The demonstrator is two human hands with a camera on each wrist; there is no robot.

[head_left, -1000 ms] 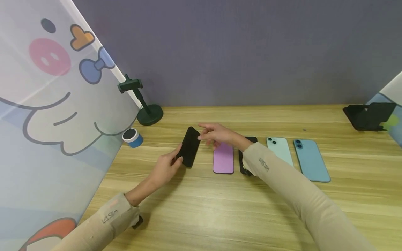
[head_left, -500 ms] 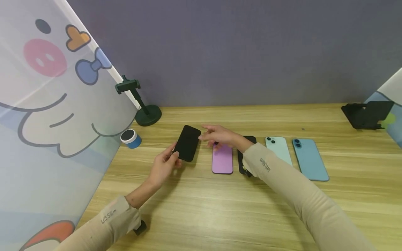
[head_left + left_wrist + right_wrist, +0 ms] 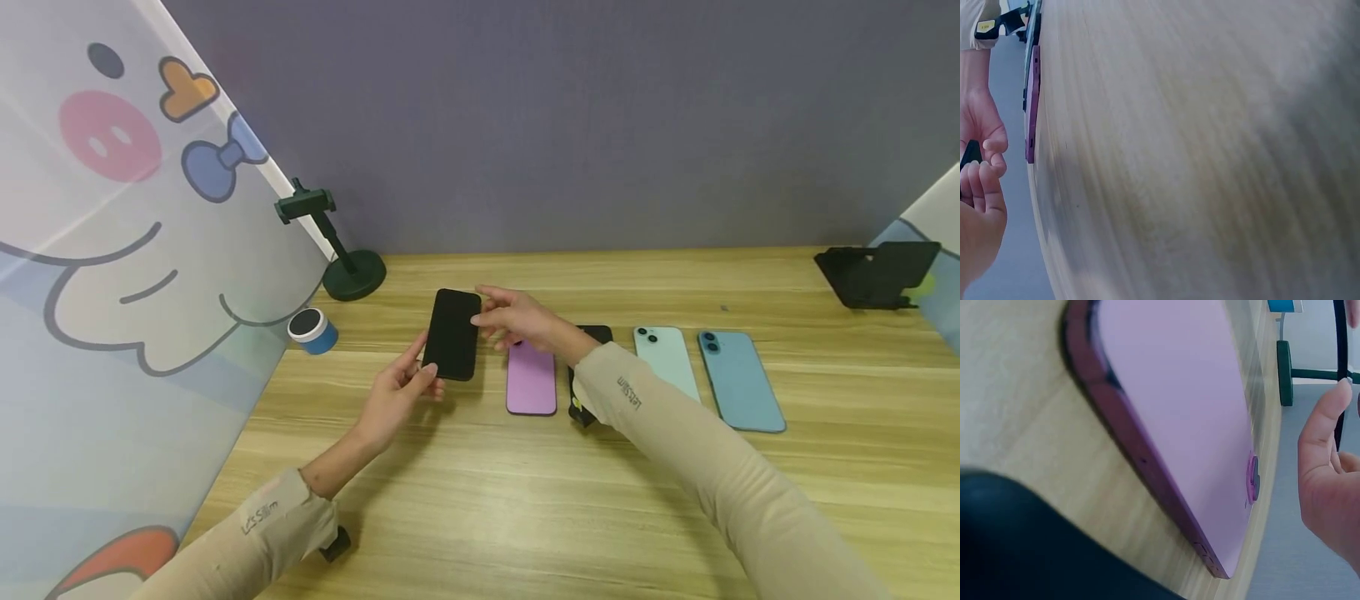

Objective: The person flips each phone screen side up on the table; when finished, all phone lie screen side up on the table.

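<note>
A black smartphone (image 3: 453, 335), its dark face up, is held raised over the left part of the table. My left hand (image 3: 393, 400) grips its lower left edge, thumb on the face and fingers underneath. At the upper right edge my right hand (image 3: 517, 321) pinches it, thumb on the near side. The right wrist view shows this phone (image 3: 1342, 337) edge-on, with the right thumb against it. Below the right hand a pink phone (image 3: 532, 383) lies back up, its top partly covered by the fingers. In the left wrist view only a dark corner of the held phone (image 3: 971, 152) shows.
Right of the pink phone lie a black phone (image 3: 596, 333) partly under the right sleeve, a pale mint phone (image 3: 667, 358) and a blue phone (image 3: 741, 383). A dark green phone stand (image 3: 354, 276) and a blue-white jar (image 3: 315, 332) stand left. A black folding stand (image 3: 873, 279) sits far right.
The black phone has turned from a slant to nearly upright in the head view, its face now more toward the camera. The right hand has moved slightly up, onto its edge.
</note>
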